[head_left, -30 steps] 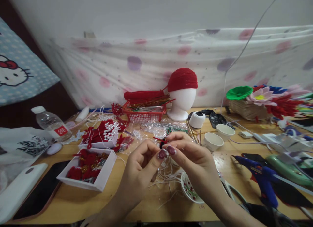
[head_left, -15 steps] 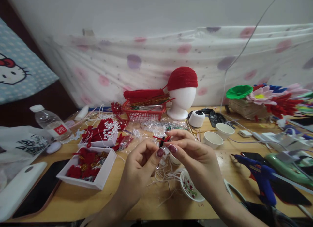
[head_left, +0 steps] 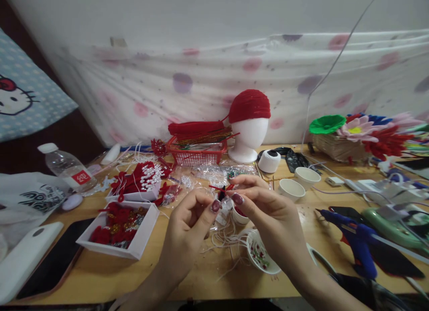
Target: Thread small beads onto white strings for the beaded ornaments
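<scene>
Both my hands meet over the middle of the wooden table (head_left: 100,275). My right hand (head_left: 264,208) pinches a small red and black wire piece (head_left: 221,191) between thumb and fingers. My left hand (head_left: 189,226) is curled beside it, thumb and fingertips closed at the piece's lower end; a thin white thread seems to run there, but I cannot make it out. Below the hands lie loose white threads (head_left: 228,237), a small white cup with red bits (head_left: 239,215) and a tilted cup of beads (head_left: 259,257).
White box of red ornaments (head_left: 117,230) and a box of pearl pieces (head_left: 139,186) at left. Phone (head_left: 50,266), water bottle (head_left: 67,168) far left. Red basket (head_left: 197,154), foam head with red cap (head_left: 250,128) behind. Blue glue gun (head_left: 355,244), scissors (head_left: 321,259), empty cups (head_left: 291,188) right.
The hands have lifted slightly and drawn a little apart; the left thumb has slipped down from the right thumb. The small cup under them now shows. The view tilted a bit.
</scene>
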